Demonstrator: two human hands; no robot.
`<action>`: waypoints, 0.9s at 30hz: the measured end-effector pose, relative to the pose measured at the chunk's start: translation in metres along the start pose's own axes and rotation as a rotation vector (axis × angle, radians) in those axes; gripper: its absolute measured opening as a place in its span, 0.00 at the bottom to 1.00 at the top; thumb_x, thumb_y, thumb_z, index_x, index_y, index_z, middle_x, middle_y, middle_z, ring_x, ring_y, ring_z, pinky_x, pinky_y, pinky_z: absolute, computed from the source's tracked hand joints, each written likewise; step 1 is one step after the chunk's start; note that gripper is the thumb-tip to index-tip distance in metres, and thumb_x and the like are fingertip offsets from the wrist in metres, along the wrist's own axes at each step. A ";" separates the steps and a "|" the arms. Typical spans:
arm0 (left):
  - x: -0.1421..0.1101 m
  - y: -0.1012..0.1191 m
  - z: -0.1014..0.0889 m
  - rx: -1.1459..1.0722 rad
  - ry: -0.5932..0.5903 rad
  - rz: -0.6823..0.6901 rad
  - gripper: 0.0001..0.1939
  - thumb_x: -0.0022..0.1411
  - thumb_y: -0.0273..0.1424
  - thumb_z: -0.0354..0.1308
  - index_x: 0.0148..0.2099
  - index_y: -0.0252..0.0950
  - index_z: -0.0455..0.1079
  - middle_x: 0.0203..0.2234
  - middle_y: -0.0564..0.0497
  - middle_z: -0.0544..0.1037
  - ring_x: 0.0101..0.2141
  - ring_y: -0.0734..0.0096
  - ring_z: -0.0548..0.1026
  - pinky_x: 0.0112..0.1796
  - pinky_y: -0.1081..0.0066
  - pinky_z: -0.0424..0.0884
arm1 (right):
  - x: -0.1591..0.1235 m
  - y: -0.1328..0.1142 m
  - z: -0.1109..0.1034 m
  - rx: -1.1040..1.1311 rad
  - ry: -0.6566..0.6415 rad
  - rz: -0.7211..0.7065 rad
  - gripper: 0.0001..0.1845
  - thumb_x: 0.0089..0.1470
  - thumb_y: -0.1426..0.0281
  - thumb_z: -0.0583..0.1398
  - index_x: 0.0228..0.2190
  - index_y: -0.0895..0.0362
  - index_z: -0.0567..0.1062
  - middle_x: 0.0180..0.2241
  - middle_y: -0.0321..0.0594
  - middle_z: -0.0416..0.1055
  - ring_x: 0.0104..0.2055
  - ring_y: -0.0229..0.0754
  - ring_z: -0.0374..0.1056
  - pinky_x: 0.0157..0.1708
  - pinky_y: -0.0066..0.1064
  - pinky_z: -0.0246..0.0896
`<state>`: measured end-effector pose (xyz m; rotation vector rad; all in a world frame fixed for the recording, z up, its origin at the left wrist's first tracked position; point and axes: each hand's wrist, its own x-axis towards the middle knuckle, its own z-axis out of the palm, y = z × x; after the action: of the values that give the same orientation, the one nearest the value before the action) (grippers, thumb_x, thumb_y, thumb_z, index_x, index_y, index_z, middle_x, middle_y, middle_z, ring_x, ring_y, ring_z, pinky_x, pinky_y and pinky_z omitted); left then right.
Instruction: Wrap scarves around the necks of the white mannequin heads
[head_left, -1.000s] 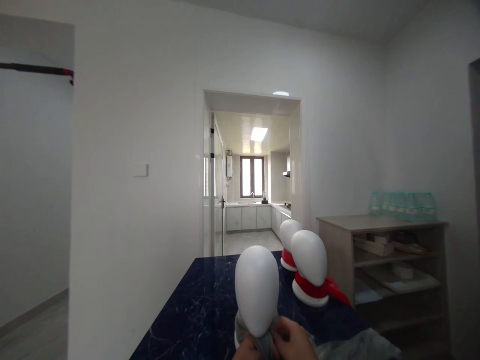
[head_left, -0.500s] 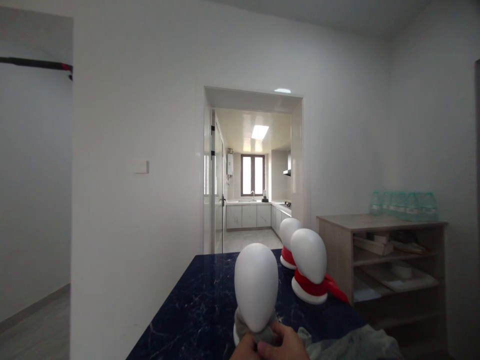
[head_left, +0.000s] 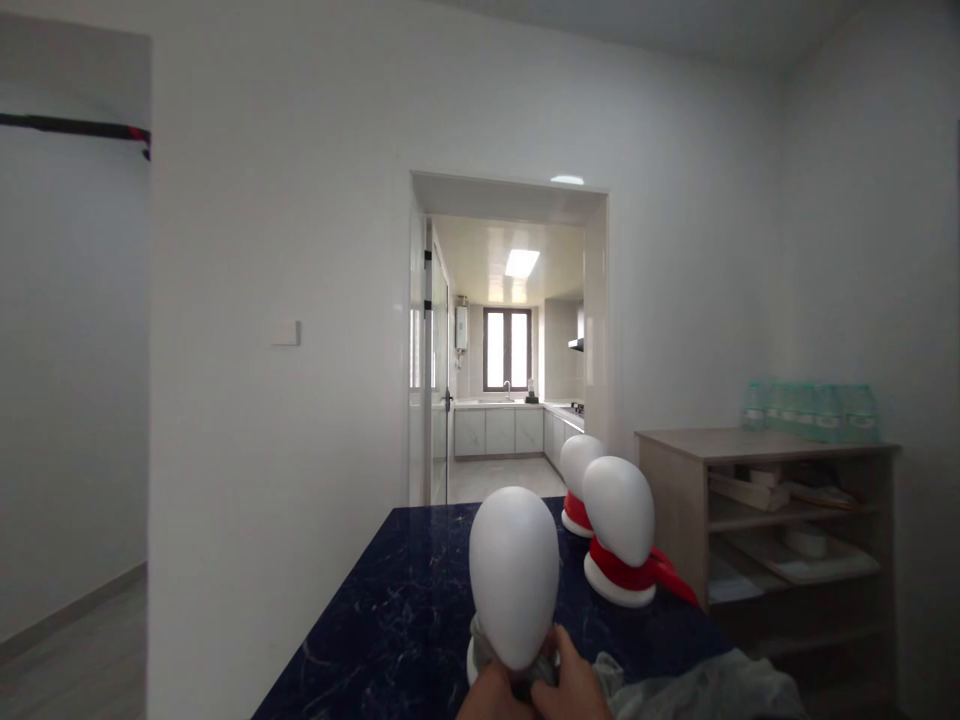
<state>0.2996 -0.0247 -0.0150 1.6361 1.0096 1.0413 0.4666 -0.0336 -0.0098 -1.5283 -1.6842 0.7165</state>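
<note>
Leftmost, a white wall carries a small pale switch plate. Right of it, an open doorway looks into a bright kitchen with pale cabinets. Below, a dark blue marbled tabletop runs toward the viewer. Near its front edge stands a smooth white egg-shaped mannequin head with a thin grey cloth gathered around its neck; the rest of the cloth trails off to the right across the table. At the bottom edge, the left hand and the right hand press together at the base of that head, fingers closed on the grey cloth; both are partly cut off by the frame. Further right and farther back stand two more white mannequin heads, the nearer one and the farther one, each with a red scarf wrapped at the neck. Rightmost, a wooden open shelf unit stands against the wall, with a pack of green-tinted water bottles on top.
</note>
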 end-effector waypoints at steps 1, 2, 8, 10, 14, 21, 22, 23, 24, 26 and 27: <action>-0.001 0.007 0.002 0.008 -0.003 0.014 0.32 0.44 0.26 0.70 0.55 0.40 0.84 0.50 0.41 0.87 0.60 0.38 0.78 0.65 0.52 0.69 | -0.001 0.000 -0.001 -0.018 -0.002 -0.012 0.24 0.49 0.79 0.59 0.48 0.54 0.74 0.42 0.45 0.87 0.45 0.49 0.84 0.40 0.29 0.67; -0.002 0.013 0.003 0.013 0.001 0.026 0.32 0.44 0.26 0.70 0.55 0.41 0.84 0.51 0.43 0.88 0.60 0.39 0.78 0.66 0.53 0.69 | -0.001 -0.001 -0.003 -0.036 -0.007 -0.021 0.23 0.50 0.79 0.59 0.48 0.53 0.74 0.42 0.44 0.87 0.44 0.48 0.84 0.40 0.28 0.66; -0.003 0.018 0.005 -0.006 0.036 0.034 0.35 0.44 0.30 0.76 0.58 0.35 0.82 0.52 0.39 0.87 0.56 0.41 0.81 0.64 0.55 0.72 | -0.006 -0.007 -0.010 -0.223 -0.014 -0.021 0.28 0.53 0.79 0.59 0.55 0.53 0.75 0.48 0.49 0.86 0.50 0.53 0.83 0.44 0.32 0.66; -0.003 0.015 0.006 -0.090 0.044 0.043 0.39 0.43 0.36 0.79 0.59 0.32 0.81 0.53 0.36 0.86 0.55 0.40 0.82 0.62 0.54 0.73 | -0.005 -0.005 -0.012 -0.276 0.004 -0.011 0.24 0.55 0.78 0.58 0.53 0.55 0.75 0.44 0.49 0.86 0.48 0.53 0.83 0.42 0.32 0.65; -0.001 0.010 0.008 -0.384 -0.020 0.074 0.44 0.37 0.46 0.84 0.56 0.32 0.82 0.53 0.34 0.86 0.54 0.36 0.82 0.60 0.50 0.74 | -0.002 0.002 -0.013 -0.255 0.024 -0.031 0.18 0.55 0.79 0.58 0.47 0.54 0.74 0.40 0.46 0.85 0.44 0.51 0.83 0.40 0.31 0.61; 0.003 -0.003 0.015 -0.710 -0.007 -0.101 0.35 0.34 0.46 0.86 0.42 0.29 0.86 0.36 0.34 0.88 0.45 0.37 0.85 0.60 0.45 0.71 | 0.002 0.009 -0.018 -0.198 0.036 -0.083 0.16 0.53 0.83 0.58 0.39 0.52 0.73 0.38 0.41 0.85 0.44 0.48 0.82 0.36 0.29 0.58; 0.004 -0.005 0.016 -0.732 0.004 -0.130 0.33 0.34 0.45 0.86 0.40 0.30 0.86 0.35 0.35 0.88 0.44 0.39 0.86 0.60 0.46 0.72 | 0.002 0.009 -0.018 -0.199 0.030 -0.088 0.15 0.53 0.83 0.59 0.38 0.52 0.73 0.38 0.41 0.86 0.44 0.48 0.82 0.36 0.29 0.58; 0.004 -0.007 0.017 -0.753 0.015 -0.157 0.30 0.35 0.44 0.86 0.38 0.30 0.86 0.34 0.36 0.88 0.42 0.42 0.86 0.59 0.48 0.73 | 0.002 0.009 -0.019 -0.197 0.022 -0.090 0.16 0.52 0.83 0.59 0.38 0.52 0.73 0.38 0.41 0.86 0.44 0.47 0.82 0.36 0.29 0.58; 0.005 -0.009 0.017 -0.780 0.022 -0.176 0.29 0.36 0.43 0.86 0.38 0.30 0.86 0.34 0.37 0.88 0.41 0.44 0.86 0.58 0.50 0.74 | 0.002 0.010 -0.019 -0.195 0.014 -0.092 0.16 0.52 0.83 0.59 0.38 0.52 0.74 0.38 0.41 0.86 0.43 0.47 0.83 0.36 0.28 0.59; 0.005 -0.011 0.018 -0.846 0.020 -0.191 0.30 0.37 0.42 0.86 0.41 0.30 0.87 0.35 0.37 0.89 0.41 0.46 0.86 0.56 0.52 0.75 | 0.003 0.010 -0.019 -0.195 0.005 -0.104 0.18 0.50 0.85 0.59 0.39 0.52 0.74 0.38 0.41 0.86 0.42 0.46 0.83 0.36 0.27 0.60; 0.005 -0.012 0.017 -0.872 0.019 -0.193 0.31 0.37 0.41 0.86 0.43 0.31 0.87 0.36 0.37 0.89 0.41 0.46 0.86 0.55 0.53 0.75 | 0.003 0.010 -0.019 -0.197 0.003 -0.114 0.20 0.49 0.86 0.58 0.39 0.52 0.74 0.38 0.40 0.86 0.42 0.45 0.83 0.36 0.27 0.61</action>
<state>0.3151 -0.0218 -0.0292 0.7998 0.5677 1.1398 0.4876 -0.0304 -0.0068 -1.5492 -1.8690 0.5004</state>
